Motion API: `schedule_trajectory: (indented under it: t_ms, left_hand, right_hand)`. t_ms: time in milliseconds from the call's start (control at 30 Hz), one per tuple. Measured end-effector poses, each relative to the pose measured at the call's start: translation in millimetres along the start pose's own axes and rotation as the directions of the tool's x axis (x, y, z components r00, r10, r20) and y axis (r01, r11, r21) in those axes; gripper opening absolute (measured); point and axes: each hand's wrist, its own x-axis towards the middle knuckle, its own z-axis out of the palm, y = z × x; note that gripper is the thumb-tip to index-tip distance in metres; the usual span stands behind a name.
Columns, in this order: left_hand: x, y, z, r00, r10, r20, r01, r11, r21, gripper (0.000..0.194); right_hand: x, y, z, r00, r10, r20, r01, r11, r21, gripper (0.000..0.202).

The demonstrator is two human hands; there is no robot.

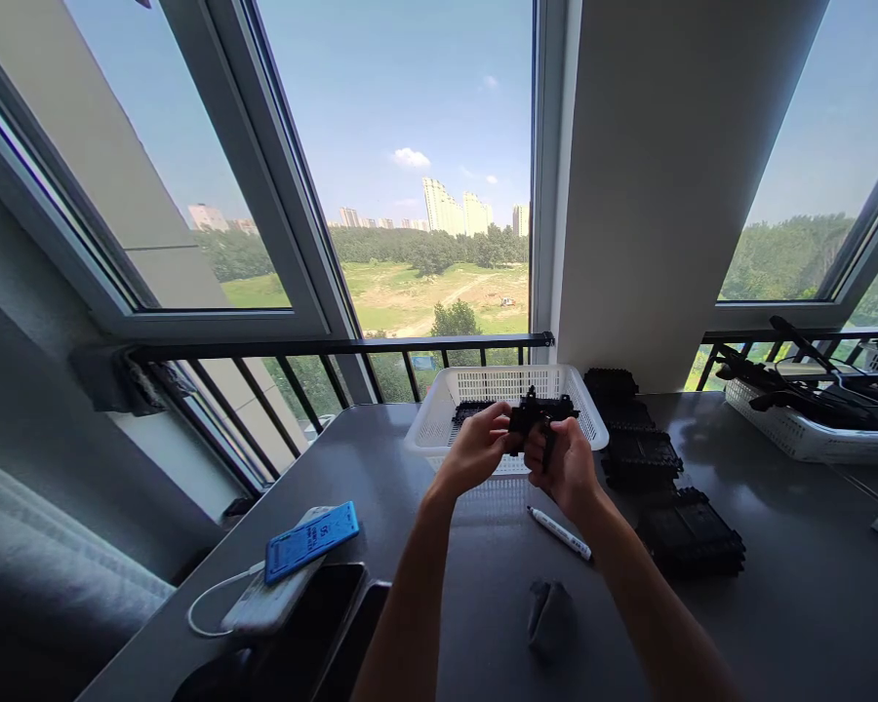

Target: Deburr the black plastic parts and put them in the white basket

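Observation:
Both of my hands are raised over the near side of a white plastic basket (431, 419), holding one small black plastic part (541, 409) between them. My left hand (475, 444) pinches its left end with thumb and fingers. My right hand (567, 463) wraps its right end and underside. The part has an uneven outline with a short knob on top; its exact kind cannot be made out. Inside the basket, behind my left hand, lie dark ridged pieces (472, 411). A white marker pen (560, 532) rests on the table below my hands.
Black ridged plastic pieces (692, 531) lie in stacks right of the basket. A second white basket (812, 434) holds black parts and cables. A blue-screened phone (311, 541) sits on a white power bank at left, near dark devices (314, 624). A grey cloth (551, 619) lies in front.

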Motion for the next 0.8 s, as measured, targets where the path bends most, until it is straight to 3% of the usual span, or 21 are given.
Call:
schedule_trajectory:
  t_ms: [433,633,800]
  left_hand:
    - [0,2,-2.7,1.0,-0.009,-0.014,0.009,1.0,-0.005,0.016]
    - [0,0,0.3,1.0,0.001,0.01,-0.001,1.0,-0.002,0.014]
    - [2,0,-2.1,0.992,-0.019,-0.122,0.018,1.0,-0.006,0.021]
  right_hand:
    - [-3,-2,3,0.999,-0.016,-0.033,0.018,0.997,0.072,0.025]
    - [-2,1,6,0.999,0.024,0.023,-0.023,1.0,-0.013,0.027]
    - [-7,-2,10,1.0,0.008,0.023,-0.007,0.997,-0.074,0.037]
